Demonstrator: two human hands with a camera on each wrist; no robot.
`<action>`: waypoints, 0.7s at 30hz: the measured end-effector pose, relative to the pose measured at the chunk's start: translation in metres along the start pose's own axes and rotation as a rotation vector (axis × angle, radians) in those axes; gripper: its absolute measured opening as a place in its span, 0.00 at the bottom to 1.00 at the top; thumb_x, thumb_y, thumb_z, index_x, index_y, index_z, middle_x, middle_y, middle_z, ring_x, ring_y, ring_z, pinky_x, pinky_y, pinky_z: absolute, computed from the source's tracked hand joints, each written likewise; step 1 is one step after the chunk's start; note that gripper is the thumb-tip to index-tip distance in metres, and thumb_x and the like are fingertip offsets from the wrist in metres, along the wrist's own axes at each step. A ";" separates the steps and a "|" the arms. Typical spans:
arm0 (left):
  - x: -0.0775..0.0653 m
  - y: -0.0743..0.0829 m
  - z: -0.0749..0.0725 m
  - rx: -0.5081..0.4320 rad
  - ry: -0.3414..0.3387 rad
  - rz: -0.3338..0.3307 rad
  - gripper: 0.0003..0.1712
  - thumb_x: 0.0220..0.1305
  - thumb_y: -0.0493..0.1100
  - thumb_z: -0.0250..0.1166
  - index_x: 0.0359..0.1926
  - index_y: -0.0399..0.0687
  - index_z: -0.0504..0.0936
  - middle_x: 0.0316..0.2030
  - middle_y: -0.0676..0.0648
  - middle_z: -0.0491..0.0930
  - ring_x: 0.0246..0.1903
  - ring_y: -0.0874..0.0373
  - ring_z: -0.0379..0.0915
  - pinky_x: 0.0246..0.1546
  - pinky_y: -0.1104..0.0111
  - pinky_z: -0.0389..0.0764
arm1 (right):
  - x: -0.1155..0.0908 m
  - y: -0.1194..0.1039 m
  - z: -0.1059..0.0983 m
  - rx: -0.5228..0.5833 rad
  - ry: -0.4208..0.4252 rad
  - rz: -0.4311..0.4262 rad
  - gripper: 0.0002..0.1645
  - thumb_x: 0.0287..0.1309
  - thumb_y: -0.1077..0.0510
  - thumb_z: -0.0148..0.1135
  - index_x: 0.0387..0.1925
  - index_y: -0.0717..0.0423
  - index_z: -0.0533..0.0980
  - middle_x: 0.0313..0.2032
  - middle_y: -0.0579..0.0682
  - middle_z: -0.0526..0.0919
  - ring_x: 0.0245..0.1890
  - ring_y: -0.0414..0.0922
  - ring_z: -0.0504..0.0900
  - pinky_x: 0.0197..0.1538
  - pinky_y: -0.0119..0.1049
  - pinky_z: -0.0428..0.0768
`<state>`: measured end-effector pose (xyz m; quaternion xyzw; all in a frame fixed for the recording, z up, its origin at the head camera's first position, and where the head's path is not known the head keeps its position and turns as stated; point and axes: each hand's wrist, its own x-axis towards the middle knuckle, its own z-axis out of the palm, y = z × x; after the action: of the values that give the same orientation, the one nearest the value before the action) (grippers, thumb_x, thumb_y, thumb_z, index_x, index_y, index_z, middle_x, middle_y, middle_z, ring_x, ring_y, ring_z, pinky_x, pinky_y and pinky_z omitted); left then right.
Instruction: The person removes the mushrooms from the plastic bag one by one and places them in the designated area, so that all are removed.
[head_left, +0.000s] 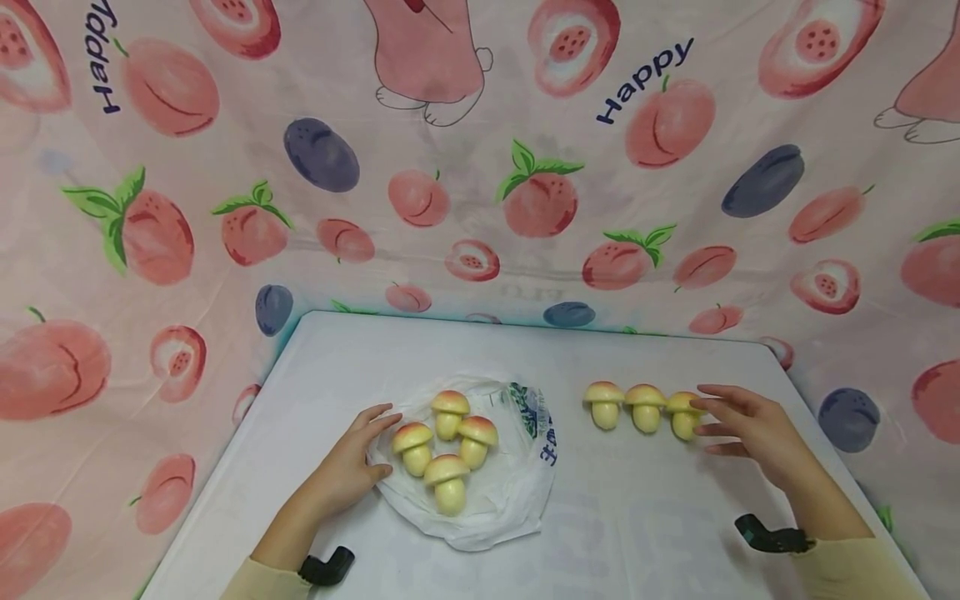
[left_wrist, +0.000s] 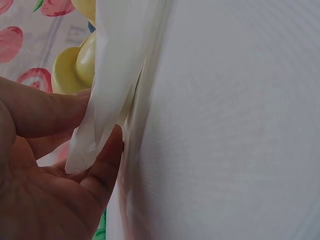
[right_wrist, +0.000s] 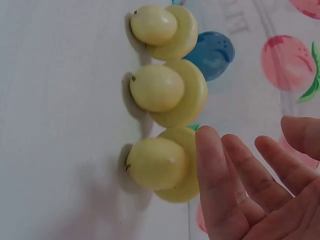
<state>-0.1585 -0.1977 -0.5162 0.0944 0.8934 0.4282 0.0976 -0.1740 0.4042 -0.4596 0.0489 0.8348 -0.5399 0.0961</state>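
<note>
Several toy mushrooms [head_left: 450, 497] with yellow stems and red-tinged caps lie grouped on a white plastic bag [head_left: 510, 508] spread on the table. My left hand [head_left: 347, 462] is at the bag's left rim; in the left wrist view a fold of the bag [left_wrist: 112, 75] runs between the thumb and a finger. To the right, three more mushrooms [head_left: 645, 407] stand in a row, stems toward me. My right hand [head_left: 757, 429] is beside the right-end mushroom [right_wrist: 157, 164], fingers extended and spread, the fingertips right at its cap and nothing gripped.
Beneath everything is a white table [head_left: 622, 517], its far edge against a pink fruit-print cloth [head_left: 465, 167]. Green and blue print marks the bag's right side. A black strap device [head_left: 772, 534] sits on the right wrist and another [head_left: 327, 567] on the left.
</note>
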 end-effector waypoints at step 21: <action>0.001 -0.002 0.001 -0.002 -0.001 0.007 0.44 0.62 0.26 0.71 0.79 0.47 0.71 0.84 0.45 0.55 0.84 0.34 0.49 0.80 0.35 0.58 | -0.008 -0.026 0.055 -0.035 -0.069 -0.039 0.37 0.80 0.44 0.59 0.78 0.61 0.66 0.65 0.66 0.84 0.46 0.46 0.93 0.43 0.44 0.93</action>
<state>-0.1598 -0.1979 -0.5181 0.0975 0.8927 0.4292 0.0969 -0.1650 0.3431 -0.4567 0.0124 0.8410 -0.5284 0.1152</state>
